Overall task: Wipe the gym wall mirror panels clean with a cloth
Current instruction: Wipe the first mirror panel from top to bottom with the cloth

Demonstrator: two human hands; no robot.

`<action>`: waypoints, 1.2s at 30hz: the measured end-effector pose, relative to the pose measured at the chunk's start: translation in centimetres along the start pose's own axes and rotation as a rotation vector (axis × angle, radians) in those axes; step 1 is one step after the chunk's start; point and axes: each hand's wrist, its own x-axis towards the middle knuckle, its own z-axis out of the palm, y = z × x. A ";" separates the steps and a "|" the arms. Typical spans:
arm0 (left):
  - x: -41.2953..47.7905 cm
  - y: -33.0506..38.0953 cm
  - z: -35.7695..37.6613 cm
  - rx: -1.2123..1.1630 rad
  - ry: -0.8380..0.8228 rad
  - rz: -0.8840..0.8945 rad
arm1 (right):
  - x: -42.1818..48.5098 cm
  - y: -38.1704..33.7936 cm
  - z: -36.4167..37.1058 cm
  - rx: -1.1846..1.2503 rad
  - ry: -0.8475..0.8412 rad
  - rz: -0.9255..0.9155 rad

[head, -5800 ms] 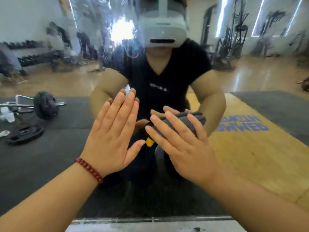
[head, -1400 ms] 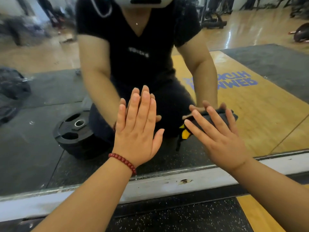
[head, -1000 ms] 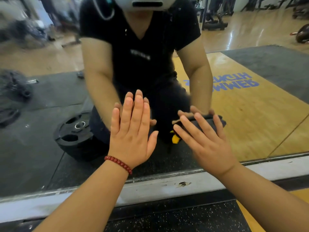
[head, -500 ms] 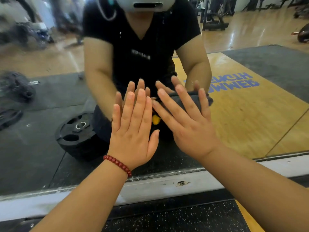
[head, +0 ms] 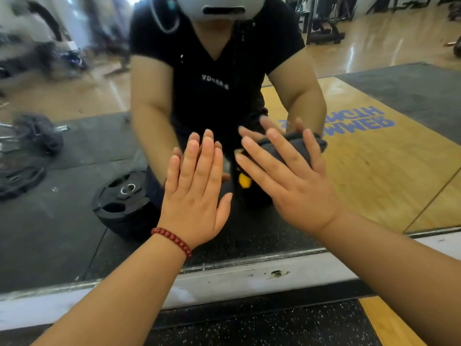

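My right hand [head: 294, 186] presses the dark cloth [head: 287, 148] flat-fingered on the mirror [head: 74, 221]; my left hand [head: 197, 193] braces, so I should overlap strokes evenly.

weight plate [head: 122, 198], red bead bracelet [head: 172, 240], speckled floor mat [head: 262, 325]

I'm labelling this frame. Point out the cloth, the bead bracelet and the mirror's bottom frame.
cloth [head: 287, 147], head view: dark fold between the fingers.
bead bracelet [head: 172, 240], head view: red beads on the wrist.
mirror's bottom frame [head: 249, 279], head view: white strip.
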 end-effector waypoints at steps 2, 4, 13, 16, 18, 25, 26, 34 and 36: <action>-0.1 0.1 -0.3 -0.008 -0.021 0.002 | -3.9 1.0 -0.2 -0.025 -0.077 -0.026; -0.1 0.4 -0.5 0.007 -0.024 0.041 | -5.9 1.7 -0.5 -0.032 -0.163 -0.047; 0.8 0.4 0.2 -0.030 0.042 0.192 | -6.5 1.3 0.2 0.011 -0.108 0.163; 0.7 0.4 0.6 -0.003 0.067 0.179 | -5.4 0.9 0.6 0.024 -0.054 0.157; 0.7 0.4 0.7 0.007 0.085 0.178 | -5.2 1.0 0.9 0.015 -0.021 0.157; 0.6 0.4 1.0 0.027 0.108 0.195 | -5.4 1.1 1.2 0.003 -0.008 0.159; 0.7 0.3 1.1 0.020 0.105 0.212 | -5.6 0.9 1.3 0.008 -0.010 0.164; -0.7 -0.8 1.1 0.047 0.091 0.186 | -4.8 -2.1 1.4 0.030 -0.067 0.077; -1.9 -0.8 1.8 0.088 0.078 0.204 | -3.4 -2.1 2.0 0.056 0.025 0.149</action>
